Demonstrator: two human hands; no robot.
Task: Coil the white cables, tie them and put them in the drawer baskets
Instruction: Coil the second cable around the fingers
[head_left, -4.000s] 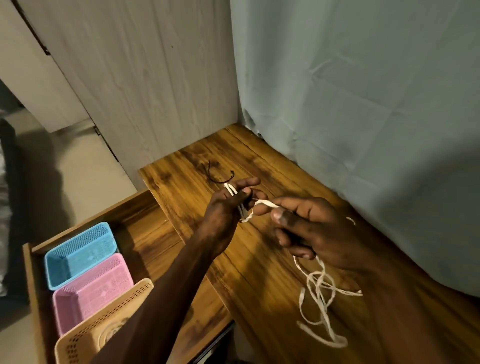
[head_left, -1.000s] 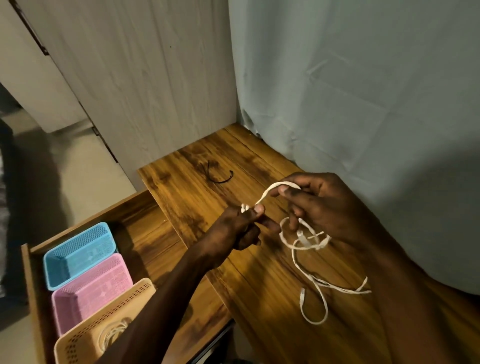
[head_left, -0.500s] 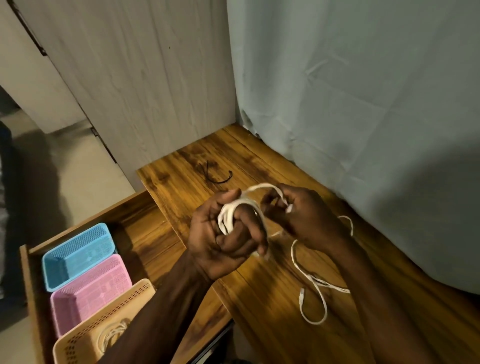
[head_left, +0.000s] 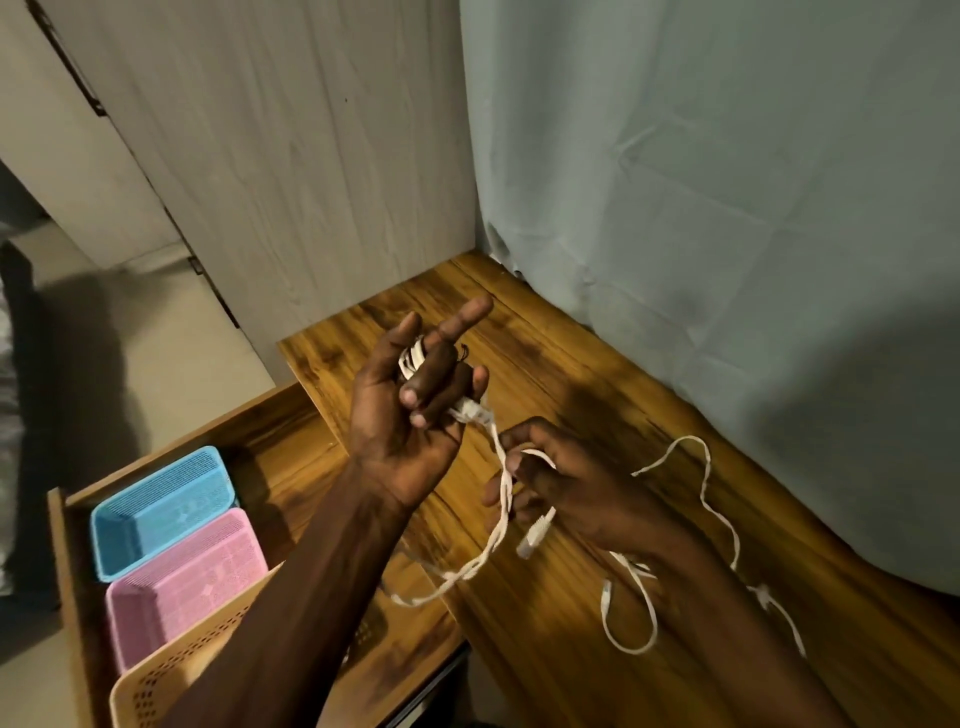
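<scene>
A flat white cable (head_left: 501, 488) runs between my two hands above the wooden desk (head_left: 571, 597). My left hand (head_left: 410, 410) is raised palm up; several turns of the cable are wound round its fingers, and the middle fingers curl over the small coil while the index finger points out. My right hand (head_left: 561, 488), lower and to the right, pinches the loose strand. The rest of the cable trails in loops across the desk to the right, and a connector hangs below my right hand. In the open drawer (head_left: 62, 571) at lower left stand a blue basket (head_left: 161, 509), a pink basket (head_left: 182, 582) and a beige basket (head_left: 171, 680).
A black tie (head_left: 464, 352) peeks out behind my left hand's fingers on the desk. A pale wooden cabinet side (head_left: 285, 182) rises behind the desk, and a light blue curtain (head_left: 727, 234) hangs along its right side. The floor lies to the left of the drawer.
My left hand has lifted and turned palm up with the coil on its fingers. My right hand has dropped down and right, drawing out a strand of the cable.
</scene>
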